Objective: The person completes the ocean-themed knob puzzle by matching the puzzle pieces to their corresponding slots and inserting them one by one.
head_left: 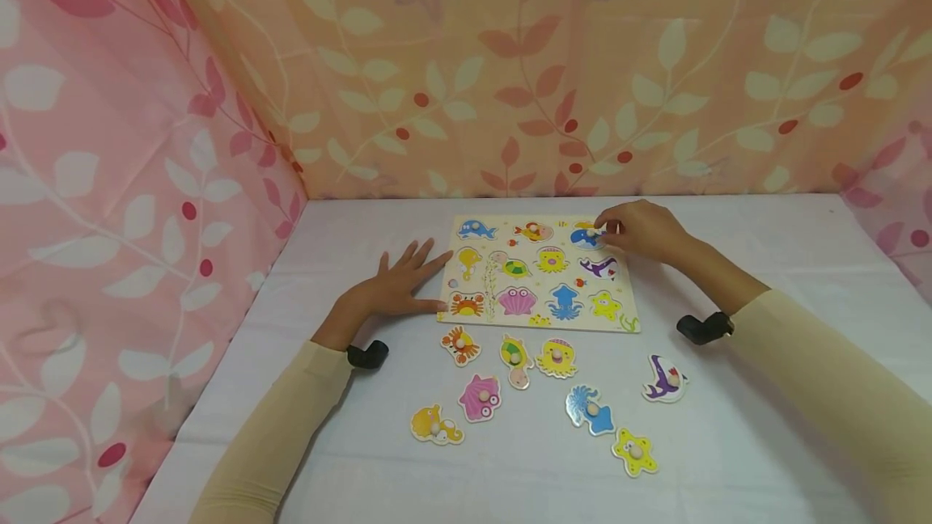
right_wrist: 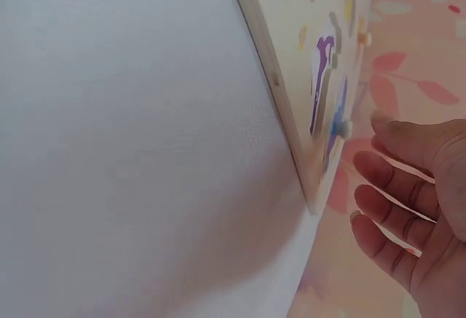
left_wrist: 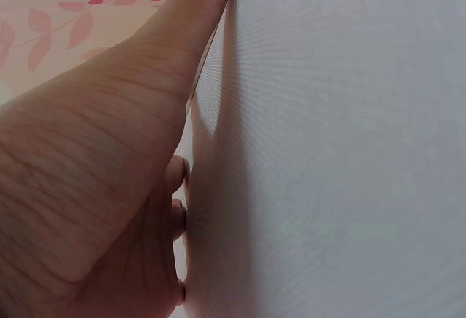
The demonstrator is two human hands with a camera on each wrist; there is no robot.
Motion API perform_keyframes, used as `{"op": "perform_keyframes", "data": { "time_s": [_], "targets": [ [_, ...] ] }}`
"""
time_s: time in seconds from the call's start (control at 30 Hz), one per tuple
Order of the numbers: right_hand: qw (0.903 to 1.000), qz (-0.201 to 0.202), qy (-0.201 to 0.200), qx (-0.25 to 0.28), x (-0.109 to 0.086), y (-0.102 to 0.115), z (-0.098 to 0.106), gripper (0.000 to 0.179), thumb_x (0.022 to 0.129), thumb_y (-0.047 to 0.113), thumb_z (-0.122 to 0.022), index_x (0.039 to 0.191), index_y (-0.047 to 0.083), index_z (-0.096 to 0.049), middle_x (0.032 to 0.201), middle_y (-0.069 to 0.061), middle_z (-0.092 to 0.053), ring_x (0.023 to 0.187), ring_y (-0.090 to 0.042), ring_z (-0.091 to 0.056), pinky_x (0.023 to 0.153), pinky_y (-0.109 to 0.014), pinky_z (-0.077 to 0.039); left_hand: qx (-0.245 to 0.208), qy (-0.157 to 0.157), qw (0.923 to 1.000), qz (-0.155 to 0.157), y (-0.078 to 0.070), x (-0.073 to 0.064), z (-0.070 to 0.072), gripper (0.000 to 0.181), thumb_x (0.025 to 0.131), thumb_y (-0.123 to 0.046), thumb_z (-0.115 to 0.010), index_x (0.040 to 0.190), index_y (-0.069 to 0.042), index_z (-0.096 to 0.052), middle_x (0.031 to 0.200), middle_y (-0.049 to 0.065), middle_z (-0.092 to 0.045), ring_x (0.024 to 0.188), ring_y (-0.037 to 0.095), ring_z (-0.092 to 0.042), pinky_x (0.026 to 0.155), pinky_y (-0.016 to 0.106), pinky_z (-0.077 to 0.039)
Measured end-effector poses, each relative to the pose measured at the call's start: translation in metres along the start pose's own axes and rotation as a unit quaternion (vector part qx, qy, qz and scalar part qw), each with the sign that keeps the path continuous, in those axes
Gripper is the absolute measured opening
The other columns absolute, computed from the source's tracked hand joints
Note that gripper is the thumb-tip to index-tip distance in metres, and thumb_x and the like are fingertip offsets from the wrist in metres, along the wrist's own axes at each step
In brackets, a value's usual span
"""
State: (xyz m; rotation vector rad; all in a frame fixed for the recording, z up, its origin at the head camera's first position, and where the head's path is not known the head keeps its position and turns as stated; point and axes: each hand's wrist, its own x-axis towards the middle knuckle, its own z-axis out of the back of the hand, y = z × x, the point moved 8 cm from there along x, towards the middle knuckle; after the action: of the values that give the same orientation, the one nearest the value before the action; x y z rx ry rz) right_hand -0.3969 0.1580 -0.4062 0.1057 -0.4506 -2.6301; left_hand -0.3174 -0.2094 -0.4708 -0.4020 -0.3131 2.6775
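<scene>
Board [head_left: 535, 283] of pale wood, cut with shallow animal-shaped recesses [head_left: 518, 301], lies between the two hands. Its far row holds three knobbed pieces: a blue dolphin [head_left: 469, 230] toward the left hand [head_left: 396, 285], a red-and-yellow fish [head_left: 542, 233] in the middle, and a blue whale [head_left: 582, 239] right at the fingertips of the right hand [head_left: 644, 229]. (Whether the whale sits flush I cannot tell.) The eight recesses nearer the person show their printed pictures.

The left hand is spread flat, forefinger and thumb touching the board's near side. The right hand has its fingers loosely bent and parted; in its wrist view they stand just off the whale's knob, pinching nothing.

Eight loose pieces lie on the white cloth [head_left: 364, 467], nearer the person than both hands. Toward the left hand are an orange crab [head_left: 453, 338], a pink shell [head_left: 476, 408] and a yellow seahorse [head_left: 422, 419]. Between the hands, a green turtle [head_left: 512, 345] lies just beside a yellow octopus [head_left: 557, 369]. Toward the right hand are a blue squid [head_left: 578, 404], a yellow starfish [head_left: 644, 466] and a purple orca [head_left: 658, 388], this last nearest the right sleeve [head_left: 823, 386].
</scene>
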Motion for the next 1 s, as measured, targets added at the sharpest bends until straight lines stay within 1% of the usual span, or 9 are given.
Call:
{"op": "perform_keyframes", "data": {
  "time_s": [0.1, 0.23, 0.37, 0.57, 0.7, 1.0],
  "targets": [
    [1.0, 0.007, -0.006, 0.001, -0.012, 0.006, 0.003, 0.031, 0.089, 0.019, -0.08, 0.117, 0.01, -0.076, 0.086, -0.002, -0.065, 0.08, -0.023, -0.055, 0.068, -0.036, -0.045, 0.001, -0.001, 1.0, -0.001, 0.0, 0.0, 0.0, 0.101, 0.083, -0.08, -0.057, 0.163, -0.04, -0.011, 0.171, 0.005, 0.006, 0.155, 0.035, 0.011, 0.114, 0.073, 0.007],
    [0.9999, 0.009, 0.002, 0.004, -0.029, 0.014, 0.002, 0.029, 0.09, 0.019, -0.079, 0.118, 0.011, -0.076, 0.087, -0.001, -0.066, 0.083, -0.022, -0.055, 0.07, -0.036, -0.046, 0.001, -0.001, 1.0, 0.0, 0.001, -0.001, -0.001, 0.101, 0.083, -0.08, -0.057, 0.163, -0.04, -0.011, 0.171, 0.006, 0.006, 0.155, 0.035, 0.01, 0.114, 0.073, 0.007],
    [0.9999, 0.016, 0.006, -0.001, -0.047, 0.021, 0.0, 0.028, 0.09, 0.021, -0.079, 0.116, 0.012, -0.077, 0.087, 0.001, -0.067, 0.083, -0.02, -0.056, 0.071, -0.035, -0.047, -0.001, 0.0, 1.0, 0.004, 0.003, -0.001, -0.003, 0.101, 0.083, -0.08, -0.057, 0.163, -0.041, -0.01, 0.171, 0.005, 0.007, 0.155, 0.034, 0.012, 0.114, 0.072, 0.009],
    [0.9998, 0.019, -0.008, 0.001, -0.076, 0.028, 0.006, 0.029, 0.089, 0.021, -0.081, 0.116, 0.013, -0.077, 0.089, 0.003, -0.069, 0.083, -0.018, -0.058, 0.07, -0.034, -0.048, 0.002, -0.001, 1.0, 0.005, 0.004, 0.0, -0.005, 0.102, 0.082, -0.082, -0.056, 0.163, -0.042, -0.009, 0.171, 0.004, 0.007, 0.155, 0.033, 0.013, 0.114, 0.072, 0.009],
    [0.9995, 0.026, -0.018, -0.008, -0.095, 0.032, 0.01, 0.029, 0.087, 0.02, -0.082, 0.114, 0.014, -0.077, 0.09, 0.004, -0.069, 0.083, -0.017, -0.059, 0.069, -0.033, -0.048, 0.005, -0.001, 1.0, 0.005, 0.003, 0.0, -0.005, 0.101, 0.082, -0.081, -0.057, 0.162, -0.042, -0.009, 0.171, 0.004, 0.007, 0.155, 0.034, 0.012, 0.114, 0.072, 0.009],
    [0.9988, 0.035, -0.027, -0.022, -0.136, 0.035, 0.013, 0.027, 0.084, 0.019, -0.085, 0.11, 0.016, -0.079, 0.089, 0.008, -0.069, 0.084, -0.015, -0.062, 0.069, -0.032, -0.051, 0.007, 0.002, 1.0, 0.003, 0.0, -0.001, -0.002, 0.101, 0.083, -0.08, -0.057, 0.163, -0.041, -0.009, 0.171, 0.005, 0.008, 0.155, 0.034, 0.012, 0.114, 0.072, 0.008]
  ]
}}
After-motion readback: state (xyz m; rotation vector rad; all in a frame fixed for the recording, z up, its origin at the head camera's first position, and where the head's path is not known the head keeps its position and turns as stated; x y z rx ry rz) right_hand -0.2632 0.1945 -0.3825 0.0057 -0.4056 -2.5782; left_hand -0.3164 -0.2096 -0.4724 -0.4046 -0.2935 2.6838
